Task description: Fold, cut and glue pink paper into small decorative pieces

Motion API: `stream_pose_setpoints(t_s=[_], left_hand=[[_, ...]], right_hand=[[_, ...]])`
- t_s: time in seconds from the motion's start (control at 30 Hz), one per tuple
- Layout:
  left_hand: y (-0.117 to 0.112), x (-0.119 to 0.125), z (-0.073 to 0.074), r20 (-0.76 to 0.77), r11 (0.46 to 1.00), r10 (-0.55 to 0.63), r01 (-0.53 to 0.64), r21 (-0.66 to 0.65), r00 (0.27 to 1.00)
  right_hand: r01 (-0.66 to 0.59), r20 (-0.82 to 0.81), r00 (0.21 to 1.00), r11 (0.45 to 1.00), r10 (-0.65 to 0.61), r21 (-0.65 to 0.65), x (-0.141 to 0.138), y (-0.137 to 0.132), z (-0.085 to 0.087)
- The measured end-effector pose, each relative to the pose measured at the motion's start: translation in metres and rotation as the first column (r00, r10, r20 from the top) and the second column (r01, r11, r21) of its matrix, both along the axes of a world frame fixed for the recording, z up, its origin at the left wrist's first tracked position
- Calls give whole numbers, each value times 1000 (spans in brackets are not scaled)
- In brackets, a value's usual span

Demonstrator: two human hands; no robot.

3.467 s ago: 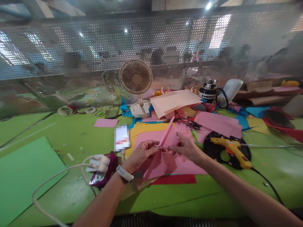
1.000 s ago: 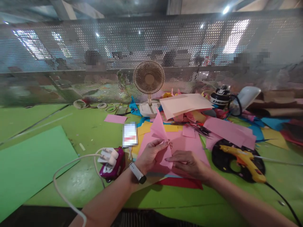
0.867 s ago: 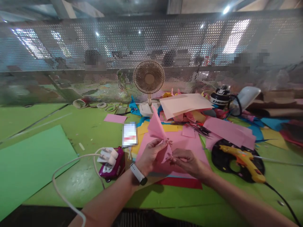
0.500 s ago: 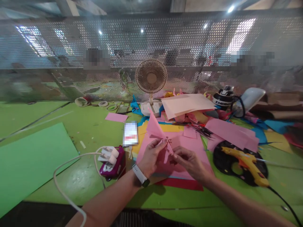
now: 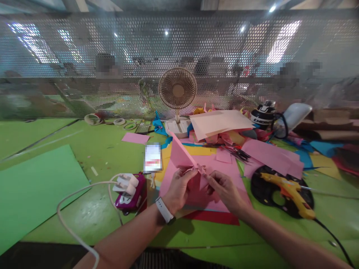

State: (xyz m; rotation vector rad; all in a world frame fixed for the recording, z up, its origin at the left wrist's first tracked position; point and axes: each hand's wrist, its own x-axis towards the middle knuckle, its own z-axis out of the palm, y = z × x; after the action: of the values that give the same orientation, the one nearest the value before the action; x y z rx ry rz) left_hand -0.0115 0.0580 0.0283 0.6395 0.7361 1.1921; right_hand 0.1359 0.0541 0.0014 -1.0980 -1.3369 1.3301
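Note:
A folded piece of pink paper (image 5: 181, 151) stands up between my hands, tilted to the left, with a small cut or crimped part at its lower right. My left hand (image 5: 178, 189) is closed on it, thumb on top near the crimped part. The fingertips of my right hand (image 5: 223, 186) pinch the paper's right end, close to the left thumb. Beneath both hands lie pink sheets (image 5: 238, 196) stacked over yellow and red ones. The folded paper hides some of the left fingers.
A yellow glue gun (image 5: 291, 190) lies on a black round holder at right. Scissors (image 5: 238, 153) rest behind the hands. To the left are a phone (image 5: 153, 157), a purple power strip (image 5: 130, 198) with a white cable and a green sheet (image 5: 45, 190). A fan (image 5: 177, 89) stands behind.
The right fingertips have moved up along the paper to the crimped part beside the left thumb. The folded paper has turned slightly and leans more to the left.

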Motion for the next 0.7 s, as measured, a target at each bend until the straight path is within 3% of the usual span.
stream_pose_setpoints(t_s=[0.1,0.37,0.7], left_hand=[[0,0,1,42,998,-60,59,10,997],[1,1,-6,7,997,56,-56,-52,998],[1,3,-6,26,1000,3,-3,12,1000]], right_hand=[[-7,-20,1000,1000,7,-8,2,3,2],[-57,-105,993,998,60,40,6,5,4],[-46,-146,988,998,50,30,5,6,6]])
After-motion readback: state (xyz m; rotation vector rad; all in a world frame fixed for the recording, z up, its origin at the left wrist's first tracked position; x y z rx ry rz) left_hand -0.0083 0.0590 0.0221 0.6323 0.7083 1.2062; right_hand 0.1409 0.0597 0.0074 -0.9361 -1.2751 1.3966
